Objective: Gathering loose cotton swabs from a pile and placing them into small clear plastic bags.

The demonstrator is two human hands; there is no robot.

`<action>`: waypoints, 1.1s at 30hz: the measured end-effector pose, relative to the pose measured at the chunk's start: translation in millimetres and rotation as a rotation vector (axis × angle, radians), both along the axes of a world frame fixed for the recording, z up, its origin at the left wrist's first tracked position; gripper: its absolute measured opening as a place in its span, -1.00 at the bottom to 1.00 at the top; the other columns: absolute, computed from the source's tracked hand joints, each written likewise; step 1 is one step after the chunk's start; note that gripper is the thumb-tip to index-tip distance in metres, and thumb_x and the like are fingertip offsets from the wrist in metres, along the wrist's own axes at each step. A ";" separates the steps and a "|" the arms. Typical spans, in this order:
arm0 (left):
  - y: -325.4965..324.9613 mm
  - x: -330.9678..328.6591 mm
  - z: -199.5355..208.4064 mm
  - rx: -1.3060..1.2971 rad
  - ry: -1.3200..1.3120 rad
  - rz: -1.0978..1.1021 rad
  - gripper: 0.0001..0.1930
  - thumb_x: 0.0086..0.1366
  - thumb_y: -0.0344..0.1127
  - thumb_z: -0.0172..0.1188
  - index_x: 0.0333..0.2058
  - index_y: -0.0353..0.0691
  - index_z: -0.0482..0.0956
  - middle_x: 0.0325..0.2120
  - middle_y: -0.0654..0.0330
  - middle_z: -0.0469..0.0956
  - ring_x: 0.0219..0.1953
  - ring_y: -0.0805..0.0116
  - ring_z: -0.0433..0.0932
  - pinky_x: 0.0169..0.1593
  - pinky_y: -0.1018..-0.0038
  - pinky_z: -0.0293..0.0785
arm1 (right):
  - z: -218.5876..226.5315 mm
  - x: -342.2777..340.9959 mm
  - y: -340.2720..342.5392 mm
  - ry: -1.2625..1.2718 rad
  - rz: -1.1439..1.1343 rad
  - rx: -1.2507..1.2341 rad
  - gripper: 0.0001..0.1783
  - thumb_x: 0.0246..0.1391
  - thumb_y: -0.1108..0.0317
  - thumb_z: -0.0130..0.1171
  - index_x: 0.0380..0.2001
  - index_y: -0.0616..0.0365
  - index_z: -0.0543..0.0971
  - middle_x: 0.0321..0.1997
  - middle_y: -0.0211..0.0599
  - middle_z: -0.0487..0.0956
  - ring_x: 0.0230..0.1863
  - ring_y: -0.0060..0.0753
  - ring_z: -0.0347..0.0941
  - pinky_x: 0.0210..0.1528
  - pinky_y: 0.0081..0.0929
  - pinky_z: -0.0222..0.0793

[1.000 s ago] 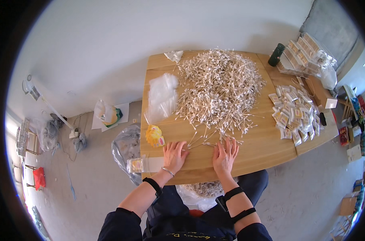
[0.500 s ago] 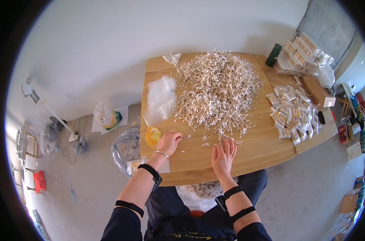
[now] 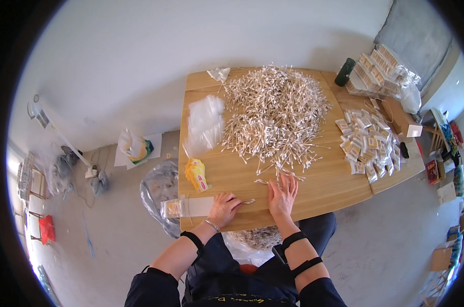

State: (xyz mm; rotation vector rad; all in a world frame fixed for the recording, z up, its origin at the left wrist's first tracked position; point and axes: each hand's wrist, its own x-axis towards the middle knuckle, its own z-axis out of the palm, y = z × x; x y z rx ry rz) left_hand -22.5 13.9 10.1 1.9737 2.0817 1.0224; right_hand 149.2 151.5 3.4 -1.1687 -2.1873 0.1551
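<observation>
A large heap of cotton swabs (image 3: 273,112) lies on the wooden table in front of me. My left hand (image 3: 225,210) is closed near the table's front edge, with a few swab tips (image 3: 250,201) sticking out to the right of its fingers. Under its wrist side is a white strip of card (image 3: 197,206), with a clear labelled packet (image 3: 173,208) at the left end. At the heap's near edge, my right hand (image 3: 281,197) rests with fingers spread and stretched forward. Loose swabs (image 3: 261,181) lie beside its fingertips; whether it touches any I cannot tell.
Yellow printed slips (image 3: 195,174) and clear plastic bags (image 3: 205,125) lie left of the heap. Filled swab packets (image 3: 369,140) are piled at the right, with stacked packs (image 3: 377,71) and a dark green bottle (image 3: 345,72) behind. A grey plastic bag (image 3: 160,192) hangs beside the table's left edge.
My left hand has moved from beside the yellow slips toward the front edge and slightly right, swabs in its fingers. The yellow slips show more fully. My right hand has hardly moved.
</observation>
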 end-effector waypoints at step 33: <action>6.6 0.8 0.4 0.153 -0.162 0.365 -0.91 0.11 -0.48 0.23 -0.37 -0.20 0.58 -0.38 0.12 0.49 -0.26 0.05 0.44 -0.16 0.26 0.40 | 15.8 -0.4 -15.5 0.100 0.277 -0.186 -0.86 -0.15 0.32 0.32 -0.41 -0.03 0.66 -0.27 -0.40 0.48 -0.10 -0.16 0.34 0.00 -0.19 0.20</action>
